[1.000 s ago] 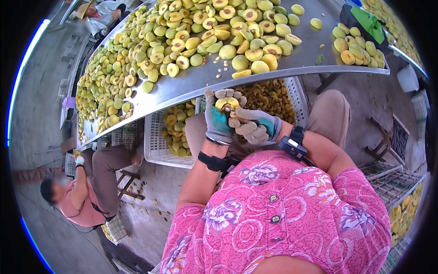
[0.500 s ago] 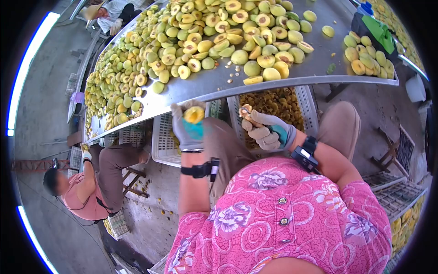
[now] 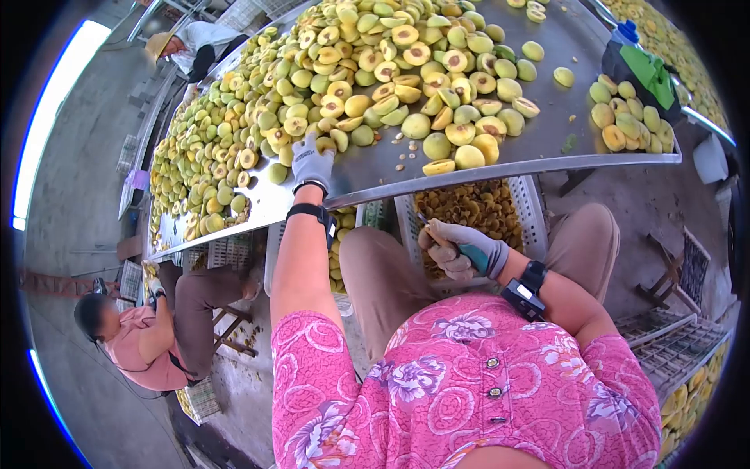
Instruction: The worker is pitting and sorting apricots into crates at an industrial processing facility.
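My left hand (image 3: pixel 313 166), in a grey glove, reaches over the metal table's edge to the near side of a pile of halved yellow-green stone fruit (image 3: pixel 295 126). Its fingers are apart and touch the fruit halves; the tips are partly hidden among them. Lower down, my gloved right hand (image 3: pixel 462 248) is closed around a small thin tool (image 3: pixel 424 220) whose dark tip points up and away. That hand is over a white crate (image 3: pixel 533 223) holding brown fruit scraps (image 3: pixel 476 205). Between my left arm and knee, yellow fruit pieces (image 3: pixel 337 264) show in another crate.
The metal table (image 3: pixel 500 166) has a raised front rim. At its right end, fruit (image 3: pixel 631 117) lies by a green cloth (image 3: pixel 648 74). A co-worker in pink (image 3: pixel 144 340) sits at left; another person (image 3: pixel 195 47) is at the far side. My knees flank the scrap crate.
My left hand has moved from above the crates, where it held a yellow fruit half, up to the pile; that half is out of it. The brown piece at my right hand's tool is gone.
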Motion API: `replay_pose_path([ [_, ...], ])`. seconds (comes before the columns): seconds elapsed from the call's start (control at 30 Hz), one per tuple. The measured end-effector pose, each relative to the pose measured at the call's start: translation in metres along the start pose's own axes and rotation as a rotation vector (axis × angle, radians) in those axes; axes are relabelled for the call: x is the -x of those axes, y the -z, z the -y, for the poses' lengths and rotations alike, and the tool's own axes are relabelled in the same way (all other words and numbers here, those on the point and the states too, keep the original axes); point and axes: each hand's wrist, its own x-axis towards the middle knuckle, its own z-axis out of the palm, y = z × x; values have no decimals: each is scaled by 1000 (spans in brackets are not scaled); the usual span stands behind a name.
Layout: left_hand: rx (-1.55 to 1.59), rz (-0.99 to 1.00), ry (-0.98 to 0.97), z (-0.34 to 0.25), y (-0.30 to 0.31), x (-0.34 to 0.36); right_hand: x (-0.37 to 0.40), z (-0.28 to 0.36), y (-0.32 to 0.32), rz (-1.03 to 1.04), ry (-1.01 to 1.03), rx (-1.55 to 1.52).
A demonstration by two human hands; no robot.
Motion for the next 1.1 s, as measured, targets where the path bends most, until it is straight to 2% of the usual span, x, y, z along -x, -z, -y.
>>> replay_pose_path([
  [0.07,-150,70,49,-11,-2,2,1,1,-1,-26,28,26],
  [0.13,-59,68,71,-24,1,10,3,3,8,15,31,-19],
  [0.2,66,96,-34,-21,-3,13,5,6,7,209,46,-205],
  [0.27,105,144,-68,-26,-7,25,10,7,-3,196,70,-162],
  [0.33,536,31,52,-31,-13,35,14,7,-13,-133,256,339],
  [0.37,884,50,162,-42,-10,43,14,7,-11,-202,292,456],
  [0.4,881,54,160,-54,-1,53,15,7,-13,-202,295,451],
  [0.47,1619,105,274,-75,11,75,19,7,-18,-418,412,770],
  [0.53,1743,129,280,-93,6,93,22,8,-21,-416,482,795],
  [0.6,1998,246,373,-119,11,111,23,7,-19,-493,532,961],
  [0.63,2000,248,370,-128,10,120,23,6,-16,-495,535,962],
  [0.7,2183,371,388,-143,7,134,24,4,-15,-522,743,1163],
  [0.83,2147,379,467,-162,1,149,34,4,-19,-548,725,1220],
  [0.93,2223,414,464,-163,-13,155,31,1,-8,-570,796,1228],
  [1.1,2191,512,341,-178,-14,167,35,3,-12,-651,767,1345],
])
